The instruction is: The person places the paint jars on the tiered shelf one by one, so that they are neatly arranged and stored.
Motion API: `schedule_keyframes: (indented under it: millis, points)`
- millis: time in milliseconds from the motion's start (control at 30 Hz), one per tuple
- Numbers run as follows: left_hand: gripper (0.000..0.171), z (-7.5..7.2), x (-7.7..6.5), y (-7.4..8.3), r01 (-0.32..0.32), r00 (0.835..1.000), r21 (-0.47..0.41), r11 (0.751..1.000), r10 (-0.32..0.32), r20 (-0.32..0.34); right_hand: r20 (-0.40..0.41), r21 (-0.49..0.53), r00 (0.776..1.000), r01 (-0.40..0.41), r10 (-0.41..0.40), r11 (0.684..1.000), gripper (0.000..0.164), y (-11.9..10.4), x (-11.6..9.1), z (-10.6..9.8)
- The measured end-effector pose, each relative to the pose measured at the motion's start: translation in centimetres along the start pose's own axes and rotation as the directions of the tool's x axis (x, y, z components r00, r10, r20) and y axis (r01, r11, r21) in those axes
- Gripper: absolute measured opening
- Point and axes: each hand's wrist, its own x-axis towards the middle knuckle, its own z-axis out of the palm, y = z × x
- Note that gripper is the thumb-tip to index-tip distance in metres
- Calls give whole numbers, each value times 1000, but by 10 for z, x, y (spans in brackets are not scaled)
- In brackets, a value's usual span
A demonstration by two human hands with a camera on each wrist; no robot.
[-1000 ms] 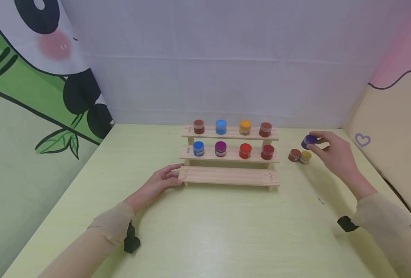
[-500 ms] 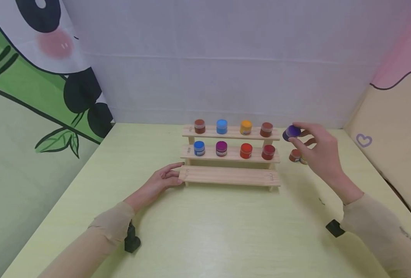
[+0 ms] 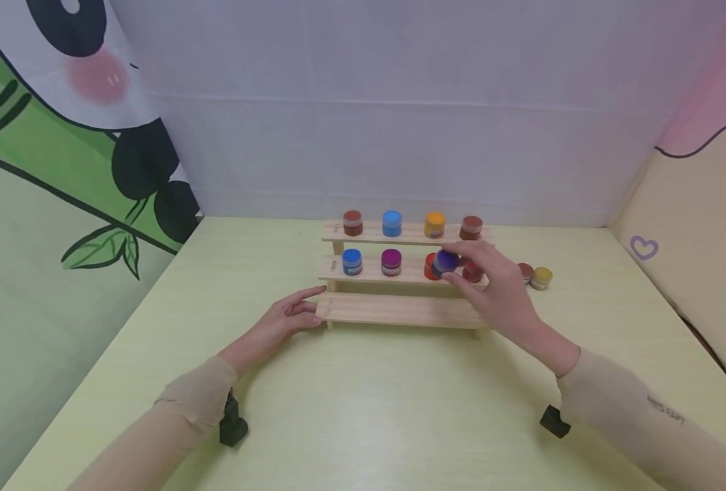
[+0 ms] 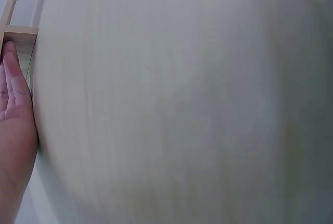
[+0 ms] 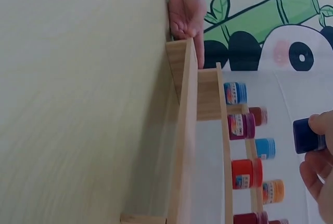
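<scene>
My right hand (image 3: 500,290) pinches a small paint jar with a dark blue-purple lid (image 3: 445,262) between thumb and fingers. In the head view the jar is in front of the red paint jar (image 3: 431,266) and above the lowest shelf. The right wrist view shows the held jar (image 5: 306,136) at the right edge, apart from the shelves. My left hand (image 3: 283,317) holds the left end of the three-tier wooden rack (image 3: 399,310), thumb and fingers at the lowest shelf. Several jars stand on the two upper tiers; the right hand partly covers the dark red jar (image 3: 472,271).
To the right of the rack, a brown-red jar (image 3: 525,273) and a yellow jar (image 3: 541,278) stand side by side on the pale table (image 3: 369,416). A white backdrop (image 3: 399,150) rises behind. Printed side panels border the table.
My right hand has carried the purple-lidded jar leftward from above the two table jars to the front of the middle tier. The left hand and the rack have stayed put.
</scene>
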Motion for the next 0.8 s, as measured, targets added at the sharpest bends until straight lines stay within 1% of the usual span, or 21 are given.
schedule_keyframes:
  millis: [167, 267, 367, 433, 567, 667, 800]
  points:
    - [66, 0, 1, 0, -4, 1000, -4, 1000, 4, 4, 37, 48, 999, 36, -38, 998, 47, -5, -5, 22]
    - [66, 0, 1, 0, 1, 1000, 3, 1000, -1, 1, 65, 55, 996, 62, -66, 997, 47, -3, -9, 37]
    - [66, 0, 1, 0, 5, 1000, 8, 1000, -5, -2, 104, 56, 992, 63, -68, 996, 47, -2, -14, 50]
    - [66, 1, 1, 0, 5, 1000, 10, 1000, -5, -1, 128, 63, 990, 50, -58, 997, 46, -2, -17, 58]
    - [66, 0, 2, -1, -6, 1000, 2, 1000, 5, 6, 181, 98, 983, -8, -10, 995, 45, -5, -23, 71]
    - [66, 0, 2, -2, -8, 1000, 0, 1000, 8, 8, 220, 120, 975, -60, 33, 991, 43, -9, -29, 80]
    - [66, -1, 2, -3, -5, 1000, 3, 1000, 5, 10, 277, 149, 959, -102, 58, 983, 41, -15, -34, 92]
